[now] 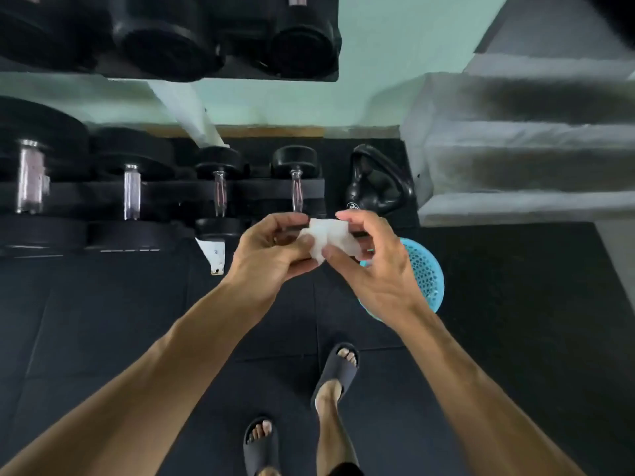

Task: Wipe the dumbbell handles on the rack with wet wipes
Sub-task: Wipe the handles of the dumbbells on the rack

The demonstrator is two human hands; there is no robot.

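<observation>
I hold the crumpled wet wipe (pixel 326 237) pinched between my left hand (pixel 271 252) and right hand (pixel 374 262), close together just in front of the dumbbell rack (pixel 261 192), above a blue basket (pixel 427 280).

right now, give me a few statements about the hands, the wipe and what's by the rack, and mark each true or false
1. Both hands hold the white wipe between them. True: the left hand and the right hand each pinch it.
2. The wipe is pressed against a dumbbell handle. False: it is held in the air in front of the rack, touching no handle.
3. A black kettlebell sits on the floor to the right of the lower rack. True.
4. The basket under the right hand is red. False: it is light blue.
5. The person is barefoot. False: dark slides are on both feet.
</observation>
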